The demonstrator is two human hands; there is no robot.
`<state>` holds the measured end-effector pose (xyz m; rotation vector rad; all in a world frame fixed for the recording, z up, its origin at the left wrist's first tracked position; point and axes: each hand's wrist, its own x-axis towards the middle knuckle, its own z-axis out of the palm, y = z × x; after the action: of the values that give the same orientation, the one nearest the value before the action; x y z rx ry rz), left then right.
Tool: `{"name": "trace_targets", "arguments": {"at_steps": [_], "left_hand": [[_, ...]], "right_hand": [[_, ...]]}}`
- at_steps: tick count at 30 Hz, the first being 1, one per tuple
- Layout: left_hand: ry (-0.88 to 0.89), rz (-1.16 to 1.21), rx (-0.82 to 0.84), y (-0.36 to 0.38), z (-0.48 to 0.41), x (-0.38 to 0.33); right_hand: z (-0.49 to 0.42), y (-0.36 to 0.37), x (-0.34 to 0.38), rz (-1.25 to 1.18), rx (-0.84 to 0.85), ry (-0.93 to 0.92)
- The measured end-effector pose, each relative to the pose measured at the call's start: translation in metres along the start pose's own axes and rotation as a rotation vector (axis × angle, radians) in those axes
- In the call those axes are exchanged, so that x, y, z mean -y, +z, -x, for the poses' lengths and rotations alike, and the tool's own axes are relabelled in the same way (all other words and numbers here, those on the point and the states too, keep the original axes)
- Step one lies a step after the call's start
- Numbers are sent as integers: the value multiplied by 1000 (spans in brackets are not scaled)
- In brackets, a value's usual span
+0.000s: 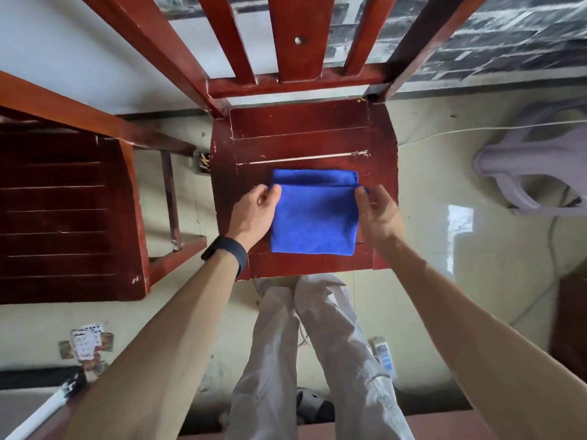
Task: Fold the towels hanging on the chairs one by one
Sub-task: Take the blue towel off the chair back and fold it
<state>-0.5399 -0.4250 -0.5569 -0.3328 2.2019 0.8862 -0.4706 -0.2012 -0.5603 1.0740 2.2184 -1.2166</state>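
A blue towel [313, 217] lies folded on the seat of a red-brown wooden chair [301, 134] straight ahead of me. Its upper layer is folded over, and a strip of the lower layer shows beyond the far edge. My left hand [254, 211], with a black band on the wrist, pinches the far left corner of the upper layer. My right hand [378, 214] pinches the far right corner. Both hands rest at the towel's sides, on the seat.
A second wooden chair [70, 217] stands close on the left. A pale plastic stool [533, 173] and a white cable lie on the tiled floor to the right. Playing cards [87, 344] and a remote [386, 357] lie on the floor near my legs.
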Motion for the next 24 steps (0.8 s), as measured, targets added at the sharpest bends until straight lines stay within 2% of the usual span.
{"name": "trace_targets", "arguments": {"at_steps": [9,15,18,21,24], "left_hand": [[60,-117,-189,24,-36,5],[-46,-295,-258,29,-49,-2],[-43,-386,-297,30,-50,-6],[85,-461,-395,28,-42,-3],[425,-529,-562,32,-25,14]], "right_hand": [[-39,26,-4,144,-116,-14],[-52,30,-2,280,-143,34],[-53,26,2,340,-143,55],[-45,26,3,336,-177,51],[-24,34,-4,378,-364,-203]]}}
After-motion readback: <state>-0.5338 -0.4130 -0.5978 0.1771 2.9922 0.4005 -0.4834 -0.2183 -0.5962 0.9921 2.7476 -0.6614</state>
